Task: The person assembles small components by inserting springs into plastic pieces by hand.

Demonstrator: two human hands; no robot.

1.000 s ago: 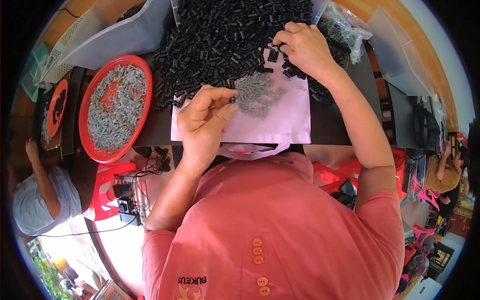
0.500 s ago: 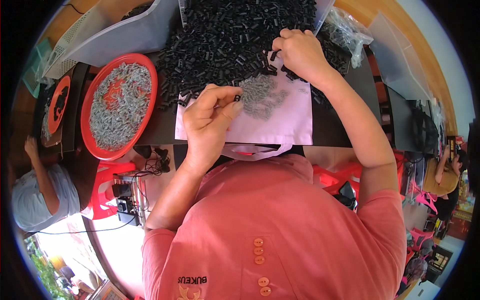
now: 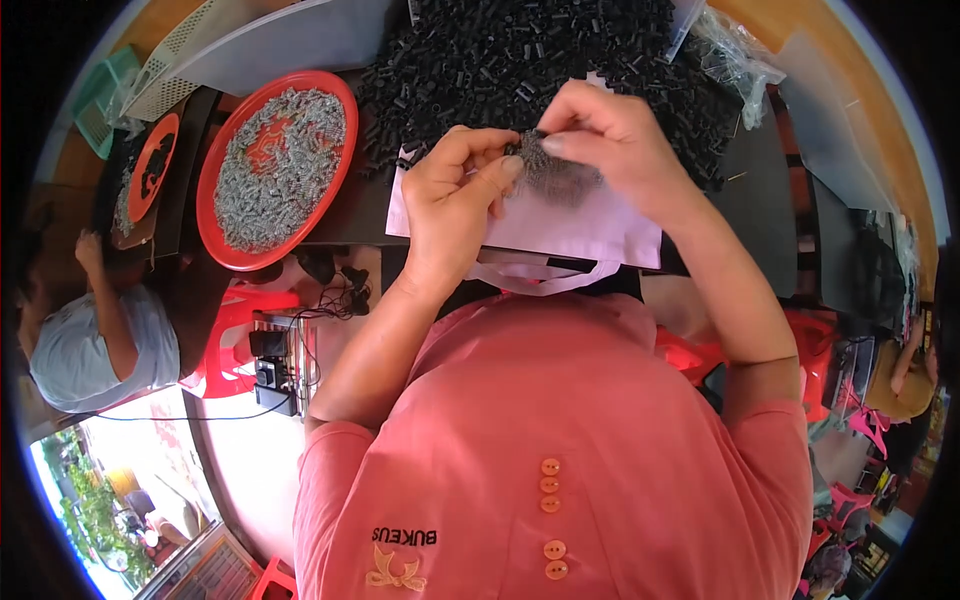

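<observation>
My left hand is closed, with a small black plastic piece between thumb and index finger. Close by on its right, my right hand pinches a small dark piece that looks like black plastic, mostly covered by the fingertips. Below and between the hands lies a loose pile of tiny silvery metal pieces, which look like springs, on a pale pink cloth bag. Just beyond the hands spreads a large heap of short black plastic pieces, reaching over the bag's far edge.
A red round tray full of silvery pieces stands at the left. Clear plastic bins and a crumpled clear bag flank the heap. Farther left, a person sits by another red tray. The dark table ends near my body.
My right hand has come from the heap's edge toward my left hand, over the silvery pile. My left hand keeps its black piece. The whole view has shifted slightly.
</observation>
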